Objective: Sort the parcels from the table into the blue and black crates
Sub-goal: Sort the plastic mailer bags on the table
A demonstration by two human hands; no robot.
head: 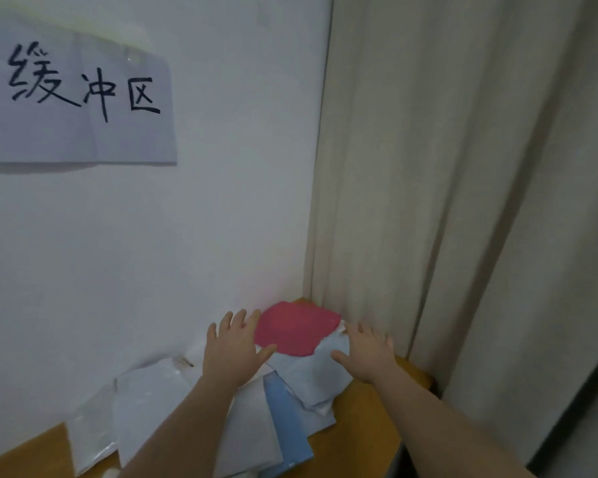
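Note:
A pile of flat parcels lies on the wooden table (370, 419) against the white wall. A red parcel (296, 327) sits on top at the far corner. Under it lies a pale grey parcel (320, 374), then a light blue parcel (287, 426) and white parcels (152, 405) spreading to the left. My left hand (233, 346) is stretched out with spread fingers at the red parcel's left edge. My right hand (368, 350) reaches with spread fingers over the grey parcel, just right of the red one. Neither hand holds anything. No crates are in view.
A beige curtain (446, 184) hangs at the right, down to the table's far corner. A paper sign (80, 94) with handwritten characters is stuck on the wall at upper left. The table's right edge (415, 408) drops off beside the curtain.

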